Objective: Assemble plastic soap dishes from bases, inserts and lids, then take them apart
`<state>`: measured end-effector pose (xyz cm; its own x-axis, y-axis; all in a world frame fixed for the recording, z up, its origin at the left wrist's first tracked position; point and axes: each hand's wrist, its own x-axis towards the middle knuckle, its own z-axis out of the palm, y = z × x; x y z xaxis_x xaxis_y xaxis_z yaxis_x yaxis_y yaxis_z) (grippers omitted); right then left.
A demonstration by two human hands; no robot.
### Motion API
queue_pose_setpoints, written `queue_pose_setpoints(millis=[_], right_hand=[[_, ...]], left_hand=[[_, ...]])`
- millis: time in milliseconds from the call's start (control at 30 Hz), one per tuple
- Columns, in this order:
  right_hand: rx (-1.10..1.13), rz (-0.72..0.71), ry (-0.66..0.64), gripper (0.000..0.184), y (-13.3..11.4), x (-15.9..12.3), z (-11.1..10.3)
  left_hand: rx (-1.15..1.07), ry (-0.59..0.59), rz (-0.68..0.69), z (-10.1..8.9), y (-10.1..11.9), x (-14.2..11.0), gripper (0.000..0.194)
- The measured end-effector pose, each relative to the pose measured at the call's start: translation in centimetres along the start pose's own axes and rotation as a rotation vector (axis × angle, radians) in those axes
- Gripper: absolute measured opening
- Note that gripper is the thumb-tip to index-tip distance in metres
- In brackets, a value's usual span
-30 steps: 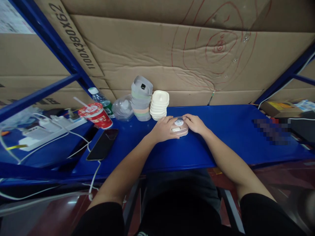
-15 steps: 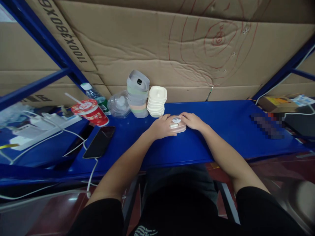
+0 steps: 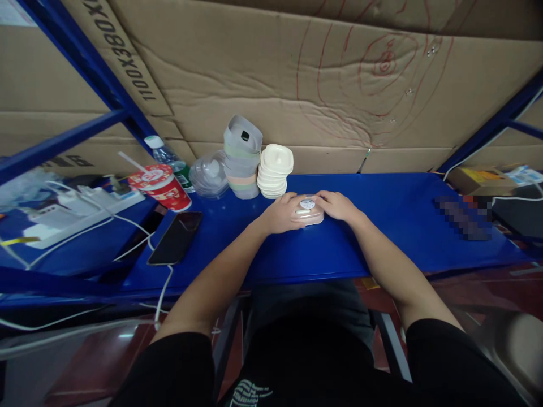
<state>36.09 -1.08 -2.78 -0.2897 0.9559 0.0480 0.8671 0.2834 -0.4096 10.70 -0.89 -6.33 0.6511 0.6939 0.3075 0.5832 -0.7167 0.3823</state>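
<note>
A small pinkish lidded container with a clear top and a round white label rests on the blue table in front of me. My left hand is closed around its left side, the fingers curving over the far edge. On the other side, my right hand grips the upper right of the lid with bent fingers. Just behind my left hand stand a stack of cream square lids and a taller stack of grey, green and pink containers.
Left of the stacks are clear plastic lids, a bottle and a red cup with a straw. A phone lies near a white power strip and cables. Cardboard walls the back. A box sits right.
The whole view has shifted slightly. My left fingers have drawn in closer around the container's side, and both hands remain on it.
</note>
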Motion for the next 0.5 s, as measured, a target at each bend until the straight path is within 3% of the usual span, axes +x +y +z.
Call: queue_pose_setpoints(millis=[67, 133, 200, 267, 400, 500], right_hand=[[-0.02, -0.094, 0.08, 0.057, -0.1, -0.3, 0.0], [0.024, -0.289, 0.121, 0.068, -0.2, -0.4, 0.2], [0.089, -0.452, 0.079, 0.076, -0.2, -0.3, 0.6], [0.115, -0.512, 0.035, 0.079, 0.1, 0.0, 0.8], [0.053, -0.441, 0.046, 0.079, 1.8, 0.7, 0.1], [-0.078, -0.247, 0.105, 0.075, 4.1, 0.6, -1.7]], left_hand=[[-0.045, -0.036, -0.018, 0.1, -0.3, 0.1, 0.096], [-0.082, -0.04, -0.018, 0.1, -0.4, 0.1, 0.096], [-0.1, -0.018, -0.011, 0.0, -0.5, 0.0, 0.096], [-0.09, -0.008, -0.026, -0.2, -0.4, -0.1, 0.099], [-0.041, 0.0, -0.066, -0.8, -0.2, -0.1, 0.104], [-0.01, 0.039, -0.086, -1.3, 0.0, 0.0, 0.092]])
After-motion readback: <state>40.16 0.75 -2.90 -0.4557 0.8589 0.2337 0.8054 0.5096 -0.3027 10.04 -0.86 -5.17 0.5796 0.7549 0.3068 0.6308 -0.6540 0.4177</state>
